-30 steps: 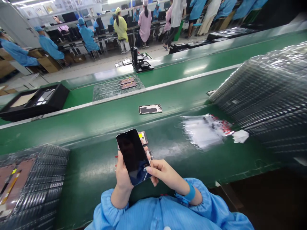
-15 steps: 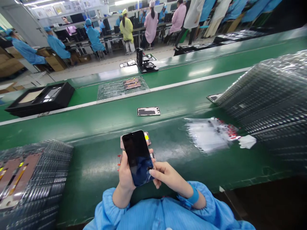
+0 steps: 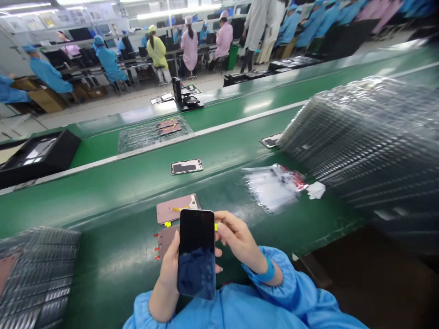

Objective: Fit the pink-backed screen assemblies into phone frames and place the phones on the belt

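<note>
My left hand (image 3: 167,274) is shut around a black-screened smartphone (image 3: 196,253), which stands upright towards me. My right hand (image 3: 236,237) is beside the phone's upper right edge, with its fingertips at a small yellow tab (image 3: 216,227). Whether those fingers grip the tab is hard to tell. Just beyond the phone, two pink-backed phone panels lie on the green bench: one (image 3: 176,208) is uncovered, and the other (image 3: 165,240) is partly hidden behind the phone and carries red and yellow tabs.
Tall stacks of plastic-wrapped trays (image 3: 356,141) rise on the right, with another stack (image 3: 37,269) on the left. A bundle of clear film sheets (image 3: 272,187) and a white cloth (image 3: 316,190) lie right of my hands. Co-workers in gowns sit beyond the green conveyor (image 3: 144,183).
The phone has swung upright and moved nearer me, uncovering the pink panels. My right hand has moved from the phone's lower edge to its upper right edge. The whole view has turned.
</note>
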Demonstrator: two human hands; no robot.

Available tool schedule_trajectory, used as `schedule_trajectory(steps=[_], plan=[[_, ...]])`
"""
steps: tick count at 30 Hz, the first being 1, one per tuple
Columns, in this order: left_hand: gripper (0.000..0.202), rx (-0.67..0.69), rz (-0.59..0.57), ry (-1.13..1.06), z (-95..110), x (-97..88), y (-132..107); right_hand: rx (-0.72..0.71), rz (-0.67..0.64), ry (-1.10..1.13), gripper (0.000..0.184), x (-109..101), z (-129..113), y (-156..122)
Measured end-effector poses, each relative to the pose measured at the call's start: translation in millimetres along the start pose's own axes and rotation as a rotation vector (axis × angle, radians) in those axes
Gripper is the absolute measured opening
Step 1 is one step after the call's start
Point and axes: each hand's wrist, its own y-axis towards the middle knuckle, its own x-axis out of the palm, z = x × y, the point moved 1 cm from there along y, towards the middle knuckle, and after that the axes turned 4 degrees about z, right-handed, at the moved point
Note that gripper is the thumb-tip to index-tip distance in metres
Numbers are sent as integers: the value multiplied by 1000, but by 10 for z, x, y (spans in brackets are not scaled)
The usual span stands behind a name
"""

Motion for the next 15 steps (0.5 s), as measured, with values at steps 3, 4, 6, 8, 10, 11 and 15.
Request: schedule_trajectory(steps=[3, 4, 6, 8, 10, 11, 15], plan=[[74, -51, 32, 1, -41, -37, -11, -17, 63, -59, 40, 33, -43, -5], [74, -66, 47, 1, -51, -37, -14, -22, 78, -74, 42, 39, -39, -9], [74, -93, 62, 0, -68, -28, -17, -25, 94, -109, 46, 43, -17, -13], [73, -94, 100, 17, -78, -13, -18, -29, 125, -147, 50, 38, 5, 1], [60, -1, 206, 92, -59, 2, -22, -9, 141, -159, 54, 29, 25, 41], [50, 80, 286, 163, -28, 9, -30, 16, 119, -153, 55, 25, 37, 71], [30, 276, 580, 527, 305, 23, -99, 94, -92, -136, 51, 2, 124, 215]])
